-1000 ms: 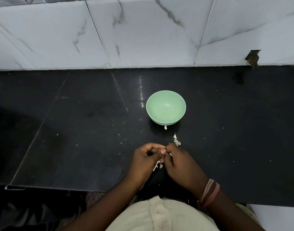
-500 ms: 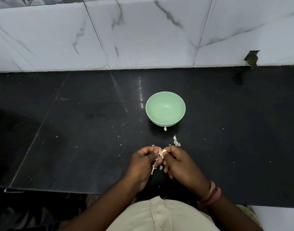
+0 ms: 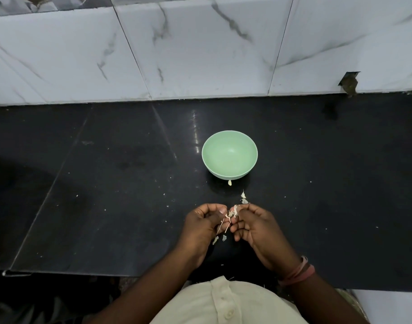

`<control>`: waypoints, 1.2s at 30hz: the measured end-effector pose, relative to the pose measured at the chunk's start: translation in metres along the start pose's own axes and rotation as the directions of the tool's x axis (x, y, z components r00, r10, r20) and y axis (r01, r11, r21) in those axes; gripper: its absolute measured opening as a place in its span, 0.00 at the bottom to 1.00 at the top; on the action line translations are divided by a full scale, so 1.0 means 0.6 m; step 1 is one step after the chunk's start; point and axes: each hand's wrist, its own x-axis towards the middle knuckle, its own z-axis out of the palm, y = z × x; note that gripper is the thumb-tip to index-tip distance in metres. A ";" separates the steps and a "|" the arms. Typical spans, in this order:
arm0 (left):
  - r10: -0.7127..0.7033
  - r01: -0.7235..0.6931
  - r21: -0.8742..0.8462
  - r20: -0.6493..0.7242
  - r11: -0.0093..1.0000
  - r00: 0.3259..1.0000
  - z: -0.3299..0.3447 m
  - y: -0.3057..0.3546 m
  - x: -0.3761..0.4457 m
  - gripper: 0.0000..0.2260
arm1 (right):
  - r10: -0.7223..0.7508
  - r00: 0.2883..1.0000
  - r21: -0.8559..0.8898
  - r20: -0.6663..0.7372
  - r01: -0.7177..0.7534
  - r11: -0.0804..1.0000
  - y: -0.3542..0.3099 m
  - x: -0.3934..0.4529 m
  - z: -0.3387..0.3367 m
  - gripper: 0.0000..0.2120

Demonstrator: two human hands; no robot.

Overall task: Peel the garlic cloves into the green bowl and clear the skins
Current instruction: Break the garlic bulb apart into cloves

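Note:
The green bowl (image 3: 229, 155) stands on the black counter (image 3: 107, 183), and nothing shows inside it. Below it, my left hand (image 3: 204, 228) and my right hand (image 3: 254, 226) meet over the counter's near part. My right fingertips pinch a small garlic clove (image 3: 234, 210). Thin strips of garlic skin (image 3: 225, 224) hang from the clove, pinched by my left thumb and fingers. Loose skin flakes (image 3: 244, 198) lie between my hands and the bowl, more skin pieces (image 3: 220, 239) under my hands, and one pale bit (image 3: 229, 182) at the bowl's foot.
White marble wall tiles (image 3: 200, 54) rise behind the counter. A dark notch (image 3: 348, 81) sits in the wall at the far right. The counter's front edge (image 3: 130, 273) runs just in front of my body.
My hands have drawn slightly apart, and strips of skin have been pulled down off the clove. The bowl has not moved.

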 end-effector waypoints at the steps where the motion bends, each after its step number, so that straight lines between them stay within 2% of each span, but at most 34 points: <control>1: -0.002 0.002 0.000 0.007 1.000 1.000 0.001 0.001 -0.001 0.03 | -0.014 1.000 -0.043 -0.002 0.014 0.999 0.000 0.000 -0.001 0.07; 4: -0.016 0.016 -0.005 0.025 1.000 1.000 0.004 0.003 -0.001 0.05 | -0.092 0.996 -0.225 0.010 0.092 0.970 -0.002 -0.002 -0.008 0.08; 7: -0.031 0.032 -0.021 0.036 0.999 0.999 0.006 0.003 -0.002 0.08 | -0.207 0.978 -0.483 0.029 0.195 0.854 -0.006 -0.006 -0.013 0.10; 10: -0.057 0.059 -0.065 0.031 0.996 0.998 0.007 0.004 -0.003 0.10 | -0.298 0.951 -0.585 0.083 0.288 0.758 -0.009 -0.012 -0.010 0.10; 12: -0.098 0.101 -0.121 0.031 0.988 0.995 0.006 0.007 -0.003 0.07 | -0.324 0.940 -0.571 0.109 0.326 0.754 -0.013 -0.016 -0.008 0.10; 16: -0.160 0.171 -0.242 0.064 0.955 0.985 0.006 0.016 -0.001 0.05 | -0.316 0.943 -0.414 0.101 0.329 0.849 -0.012 -0.015 -0.008 0.10; 18: -0.197 0.220 -0.290 0.106 0.931 0.975 0.010 0.017 -0.004 0.04 | -0.255 0.965 -0.295 0.054 0.259 0.920 -0.005 -0.012 -0.009 0.08; 20: -0.217 0.257 -0.322 0.157 0.911 0.964 0.014 0.018 -0.007 0.07 | -0.156 0.987 -0.095 0.049 0.160 0.983 0.004 -0.008 -0.010 0.08; 22: -0.220 0.266 -0.315 0.174 0.911 0.960 0.017 0.017 -0.010 0.09 | -0.049 0.997 0.111 0.062 0.042 0.993 0.010 -0.002 -0.011 0.08; 24: -0.210 0.241 -0.270 0.138 0.932 0.968 0.018 0.013 -0.011 0.06 | 0.004 0.999 0.205 0.033 -0.011 0.979 0.011 0.001 -0.011 0.08; 27: -0.167 0.175 -0.195 0.058 0.965 0.984 0.017 0.008 -0.009 0.03 | -0.027 0.997 0.160 -0.078 0.039 0.986 0.011 0.003 -0.011 0.08; 30: -0.114 0.116 -0.151 0.023 0.982 0.993 0.015 0.007 -0.005 0.05 | -0.099 0.978 -0.026 -0.184 0.096 0.995 0.012 0.003 -0.014 0.08; 33: -0.079 0.079 -0.102 0.008 0.992 0.997 0.017 0.005 -0.004 0.07 | -0.154 0.967 -0.161 -0.202 0.122 0.979 0.012 0.000 -0.013 0.06; 36: -0.066 0.066 -0.081 0.013 0.994 0.998 0.016 0.005 -0.006 0.08 | -0.235 0.953 -0.317 -0.192 0.166 0.934 0.014 -0.003 -0.009 0.10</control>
